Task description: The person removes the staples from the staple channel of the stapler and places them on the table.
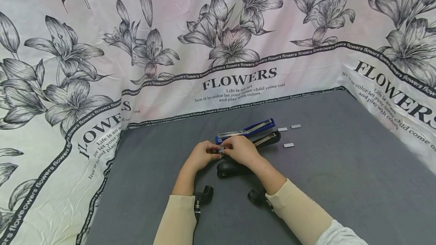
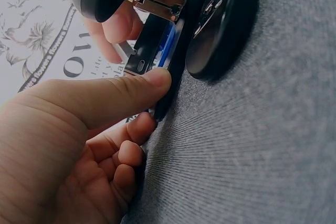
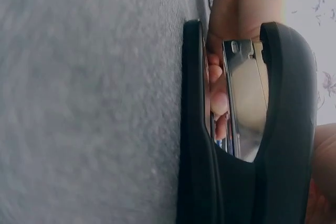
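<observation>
An opened black stapler lies unfolded on the table, its metal rail showing. At its near-left end my left hand pinches the black base between thumb and forefinger. My right hand reaches over the same stapler, thumb and fingers curled onto a small silver part at that end; the exact grip is partly hidden. Just in front stands a second black stapler, folded together, its black body large in the right wrist view. Behind both hands lies an opened blue stapler.
Light staple strips lie on the grey table, to the right of the staplers. A flower-printed cloth hangs at the back and sides. Black wrist camera mounts sit at the sleeves.
</observation>
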Demonstrator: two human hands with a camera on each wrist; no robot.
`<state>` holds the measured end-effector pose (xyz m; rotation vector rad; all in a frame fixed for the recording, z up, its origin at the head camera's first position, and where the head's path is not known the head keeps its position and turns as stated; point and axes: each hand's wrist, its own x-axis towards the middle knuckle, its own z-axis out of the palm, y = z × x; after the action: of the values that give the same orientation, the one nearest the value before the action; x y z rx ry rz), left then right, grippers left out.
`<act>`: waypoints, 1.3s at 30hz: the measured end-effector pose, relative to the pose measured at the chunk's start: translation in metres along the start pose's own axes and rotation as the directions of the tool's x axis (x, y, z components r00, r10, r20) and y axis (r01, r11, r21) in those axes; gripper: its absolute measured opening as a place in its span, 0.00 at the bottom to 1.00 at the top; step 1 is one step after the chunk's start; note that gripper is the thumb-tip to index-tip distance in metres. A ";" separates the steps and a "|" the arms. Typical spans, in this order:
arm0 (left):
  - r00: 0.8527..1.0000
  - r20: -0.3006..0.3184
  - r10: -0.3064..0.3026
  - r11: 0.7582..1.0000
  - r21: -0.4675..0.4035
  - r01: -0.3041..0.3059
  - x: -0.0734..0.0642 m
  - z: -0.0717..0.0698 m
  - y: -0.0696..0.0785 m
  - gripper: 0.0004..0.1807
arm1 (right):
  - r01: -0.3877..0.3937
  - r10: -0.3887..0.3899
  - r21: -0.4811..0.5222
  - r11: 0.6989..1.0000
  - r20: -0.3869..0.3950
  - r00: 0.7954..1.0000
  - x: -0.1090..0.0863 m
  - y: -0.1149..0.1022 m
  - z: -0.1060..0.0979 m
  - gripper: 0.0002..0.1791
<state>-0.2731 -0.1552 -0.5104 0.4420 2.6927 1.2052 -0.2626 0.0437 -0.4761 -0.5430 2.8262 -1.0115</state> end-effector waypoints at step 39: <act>1.000 -0.003 -0.017 1.000 0.000 0.017 0.001 0.001 0.000 0.15 | 0.038 -0.025 0.132 0.991 -0.093 0.995 -0.031 -0.008 -0.079 0.12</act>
<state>-0.2742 -0.1541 -0.5112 0.4159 2.6934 1.2027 -0.2477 0.0966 -0.4107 -0.5422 2.8080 -1.2520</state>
